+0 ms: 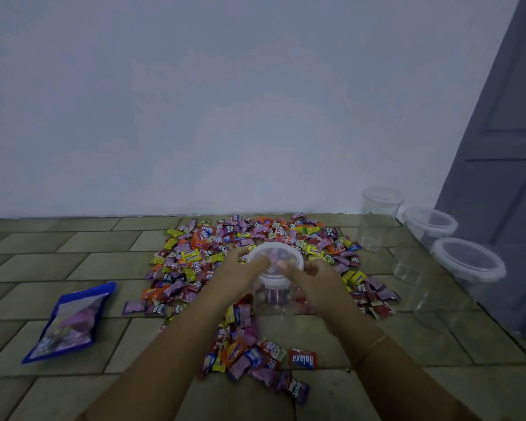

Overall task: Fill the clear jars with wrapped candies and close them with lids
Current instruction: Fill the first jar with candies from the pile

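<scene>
Two hands work one clear jar (273, 294) at the middle of the candy spread: our left hand (239, 270) and our right hand (312, 276) sit on either side of its white lid (274, 257), fingers curled around the rim and both thumbs laid flat across the top, so we judge we are pressing the lid home. The jar stands upright on the tiled floor (73, 262), ringed by the heap of wrapped candies (201, 256), with some sweets showing through its wall; how full it is we cannot tell. If we press harder on one side, the lid could seat crooked and pop off later. A wrapper caught under the rim would stop it sealing, and the blur hides whether one is. Pushing down off-centre may also tip the light jar and spill it into the loose sweets nearest us (249, 357). Three more lidded jars (380, 220) (431, 223) (468, 262) stand to the right by the grey door (504, 147), apparently empty, so much filling remains. A blue bag (70, 322) lies apart on the left, well clear of our elbows.
</scene>
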A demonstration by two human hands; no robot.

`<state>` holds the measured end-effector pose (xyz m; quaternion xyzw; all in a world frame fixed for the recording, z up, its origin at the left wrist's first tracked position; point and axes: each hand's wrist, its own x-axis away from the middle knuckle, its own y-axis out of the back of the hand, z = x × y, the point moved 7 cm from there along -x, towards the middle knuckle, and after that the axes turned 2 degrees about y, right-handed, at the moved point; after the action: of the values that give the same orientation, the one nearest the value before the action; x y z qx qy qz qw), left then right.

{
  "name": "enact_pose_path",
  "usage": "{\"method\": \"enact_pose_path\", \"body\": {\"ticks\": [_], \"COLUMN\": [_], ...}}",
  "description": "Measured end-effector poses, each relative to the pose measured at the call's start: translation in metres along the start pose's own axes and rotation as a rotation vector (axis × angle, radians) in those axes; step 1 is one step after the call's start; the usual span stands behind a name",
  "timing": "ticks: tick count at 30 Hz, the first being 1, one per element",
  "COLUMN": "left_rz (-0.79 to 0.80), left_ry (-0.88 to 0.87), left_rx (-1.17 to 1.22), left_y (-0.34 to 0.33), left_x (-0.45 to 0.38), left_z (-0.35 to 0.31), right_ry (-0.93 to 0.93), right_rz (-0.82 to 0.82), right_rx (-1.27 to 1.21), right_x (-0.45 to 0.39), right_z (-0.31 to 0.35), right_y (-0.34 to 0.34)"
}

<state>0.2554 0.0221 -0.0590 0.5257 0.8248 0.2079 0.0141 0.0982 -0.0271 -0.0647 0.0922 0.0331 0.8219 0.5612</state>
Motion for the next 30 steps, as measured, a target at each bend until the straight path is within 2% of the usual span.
{"method": "enact_pose_path", "body": {"ticks": [3, 8, 12, 16, 22, 27, 30], "left_rz": [0.177, 0.211, 0.223, 0.218, 0.157, 0.171, 0.188], "left_ry": [0.111, 0.186, 0.254, 0.279, 0.261, 0.210, 0.199], "left_rx": [0.185, 0.550, 0.625, 0.629, 0.544, 0.511, 0.524], "left_y": [-0.007, -0.012, -0.015, -0.018, -0.020, -0.023, -0.025], "left_x": [-0.006, -0.007, -0.008, -0.007, -0.003, -0.002, 0.000], "left_z": [0.007, 0.008, 0.012, 0.011, 0.018, 0.016, 0.013], "right_ry": [-0.047, -0.133, -0.210, -0.183, -0.030, 0.138, 0.154], "right_rz": [0.020, 0.154, 0.234, 0.219, 0.156, 0.238, 0.284], "right_rx": [-0.030, -0.218, -0.247, -0.252, 0.135, 0.638, 0.794], "right_x": [-0.005, -0.013, -0.018, -0.023, -0.039, -0.051, -0.063], "right_z": [-0.009, -0.018, -0.024, -0.017, 0.014, 0.063, 0.067], "right_y": [0.004, -0.007, -0.014, -0.009, 0.001, -0.029, -0.047]}}
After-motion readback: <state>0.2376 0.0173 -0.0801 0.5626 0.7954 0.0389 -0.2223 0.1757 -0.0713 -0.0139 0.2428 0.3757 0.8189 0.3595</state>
